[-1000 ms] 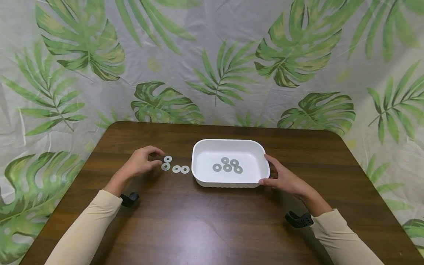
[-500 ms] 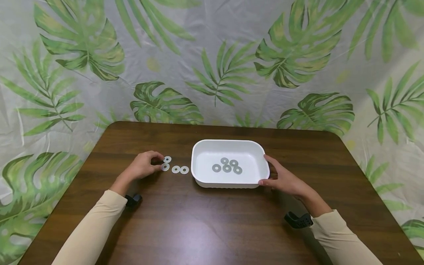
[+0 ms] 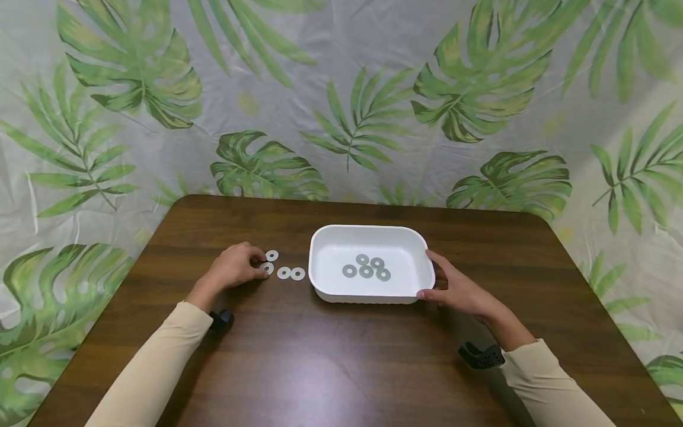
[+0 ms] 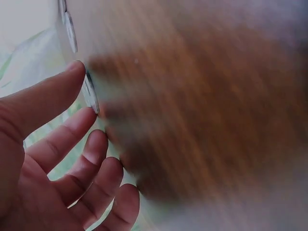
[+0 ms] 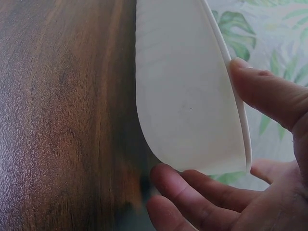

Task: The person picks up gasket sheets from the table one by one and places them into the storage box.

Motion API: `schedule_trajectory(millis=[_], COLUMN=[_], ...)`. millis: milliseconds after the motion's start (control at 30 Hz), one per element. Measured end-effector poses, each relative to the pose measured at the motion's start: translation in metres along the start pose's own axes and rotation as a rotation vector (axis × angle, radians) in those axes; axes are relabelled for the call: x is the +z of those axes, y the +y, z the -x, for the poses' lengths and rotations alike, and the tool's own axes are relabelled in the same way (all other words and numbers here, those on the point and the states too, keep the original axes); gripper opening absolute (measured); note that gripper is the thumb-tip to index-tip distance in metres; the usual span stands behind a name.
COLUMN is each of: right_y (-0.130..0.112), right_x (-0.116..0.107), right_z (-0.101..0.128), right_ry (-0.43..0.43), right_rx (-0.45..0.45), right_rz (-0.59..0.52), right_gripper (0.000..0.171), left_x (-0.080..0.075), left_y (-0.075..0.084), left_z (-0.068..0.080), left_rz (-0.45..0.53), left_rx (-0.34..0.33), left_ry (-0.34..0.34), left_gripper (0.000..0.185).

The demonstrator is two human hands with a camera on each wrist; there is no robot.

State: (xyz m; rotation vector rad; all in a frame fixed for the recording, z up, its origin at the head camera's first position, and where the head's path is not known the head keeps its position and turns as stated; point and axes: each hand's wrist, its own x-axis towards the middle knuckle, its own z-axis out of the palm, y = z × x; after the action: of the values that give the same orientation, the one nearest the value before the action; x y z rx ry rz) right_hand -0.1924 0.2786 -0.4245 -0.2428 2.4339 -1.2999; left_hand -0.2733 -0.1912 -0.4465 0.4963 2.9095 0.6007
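A white tray (image 3: 368, 227) sits mid-table with several grey washers (image 3: 366, 270) inside. My right hand (image 3: 425, 274) grips its right end, thumb on the rim and fingers against the lower wall; the right wrist view shows the tray (image 5: 183, 86) between thumb and fingers of that hand (image 5: 198, 118). Left of the tray, several loose washers lie on the wood. My left hand (image 3: 261, 265) pinches the near-left washer (image 3: 267, 268), which still lies on the table. In the blurred left wrist view that washer (image 4: 91, 96) sits between thumb and index finger (image 4: 82, 91).
The other loose washers (image 3: 272, 255) (image 3: 284, 273) (image 3: 297, 273) lie in a small group between my left hand and the tray. The dark wooden table (image 3: 331, 356) has rounded far corners. A leaf-print curtain (image 3: 341, 107) hangs behind it.
My left hand has slid a little to the right and its fingers have closed onto the near-left washer. The right hand and tray have stayed put.
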Motion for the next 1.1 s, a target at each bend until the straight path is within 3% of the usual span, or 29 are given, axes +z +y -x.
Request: schedule_trajectory(millis=[300, 767, 1100], right_y=[0.000, 0.001, -0.001], right_x=[0.000, 0.000, 0.000], right_z=[0.000, 0.000, 0.000], right_ry=[-0.001, -0.007, -0.008], right_rx=[-0.010, -0.012, 0.001], right_rz=[-0.010, -0.010, -0.014], right_gripper=[0.102, 0.102, 0.102], left_x=[0.000, 0.003, 0.000], left_y=[0.003, 0.001, -0.007], left_z=[-0.005, -0.004, -0.001], left_rz=[0.002, 0.100, 0.173], left_rx=[0.006, 0.058, 0.106], left_ry=[-0.015, -0.013, -0.103], left_gripper=[0.024, 0.030, 0.039])
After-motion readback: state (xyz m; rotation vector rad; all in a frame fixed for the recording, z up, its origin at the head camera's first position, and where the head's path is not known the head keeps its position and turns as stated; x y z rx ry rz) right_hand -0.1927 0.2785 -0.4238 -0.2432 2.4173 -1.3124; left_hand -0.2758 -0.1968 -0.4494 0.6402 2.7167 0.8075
